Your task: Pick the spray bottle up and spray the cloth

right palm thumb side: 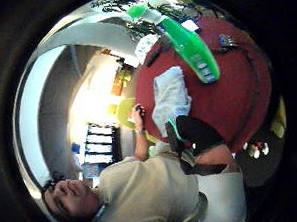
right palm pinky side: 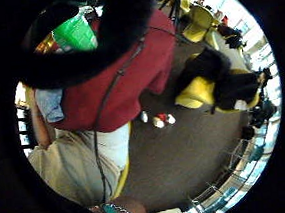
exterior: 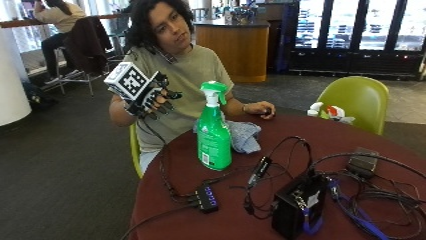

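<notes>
A green spray bottle (exterior: 214, 135) with a white and green trigger head stands upright on the dark red round table (exterior: 279, 150), near the person's side. It also shows in the palm views as the bottle (right palm thumb side: 190, 46) (right palm pinky side: 76, 34). A crumpled blue-grey cloth (exterior: 243, 136) lies right behind it, touching or nearly touching; the palm views show the same cloth (right palm thumb side: 172, 97) (right palm pinky side: 49, 104). My gloved right hand (exterior: 152, 101) is raised off the table, up and to the side of the bottle, fingers loosely spread, holding nothing. The bare left hand (exterior: 261, 109) rests on the table beyond the cloth.
A black box (exterior: 298, 205), a small hub (exterior: 208, 197), a black adapter (exterior: 363, 162) and tangled cables cover the near half of the table. A green chair (exterior: 356, 100) stands behind the table, with another spray head (exterior: 326, 111) in front of it.
</notes>
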Available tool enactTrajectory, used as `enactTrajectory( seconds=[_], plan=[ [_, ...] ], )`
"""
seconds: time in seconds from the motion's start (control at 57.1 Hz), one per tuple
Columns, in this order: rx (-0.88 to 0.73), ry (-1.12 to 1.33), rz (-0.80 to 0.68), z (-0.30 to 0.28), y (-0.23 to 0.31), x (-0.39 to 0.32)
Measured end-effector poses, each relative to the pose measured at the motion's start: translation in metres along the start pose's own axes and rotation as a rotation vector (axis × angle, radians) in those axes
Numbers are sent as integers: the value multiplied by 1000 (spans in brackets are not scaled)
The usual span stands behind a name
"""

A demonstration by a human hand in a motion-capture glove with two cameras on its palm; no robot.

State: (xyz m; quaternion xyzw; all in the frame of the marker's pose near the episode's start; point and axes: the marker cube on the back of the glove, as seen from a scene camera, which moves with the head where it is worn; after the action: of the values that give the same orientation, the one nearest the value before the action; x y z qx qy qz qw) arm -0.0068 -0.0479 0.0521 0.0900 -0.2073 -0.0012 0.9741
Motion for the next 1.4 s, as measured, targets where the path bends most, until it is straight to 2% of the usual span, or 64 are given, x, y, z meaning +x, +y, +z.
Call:
enactTrajectory(
  seconds=[0.28,0.403,0.56,0.648,0.7,0.735,0.823,0.893,1.155,1.295,1.4],
  plan=[
    [226,-494,45,49,-51,-10],
    [283,-554,66,54,-74,-5],
    [471,-513,116,55,-107,1],
    [422,-501,120,61,-120,5],
    [474,-541,176,64,-137,5],
    [501,-548,152,66,-143,6],
    [417,-544,139,65,-133,1],
    [436,-505,122,60,-127,-4],
    [229,-184,-94,39,-72,-9],
    [113,74,-99,23,-44,7],
    [32,167,-84,18,-19,16]
  ],
)
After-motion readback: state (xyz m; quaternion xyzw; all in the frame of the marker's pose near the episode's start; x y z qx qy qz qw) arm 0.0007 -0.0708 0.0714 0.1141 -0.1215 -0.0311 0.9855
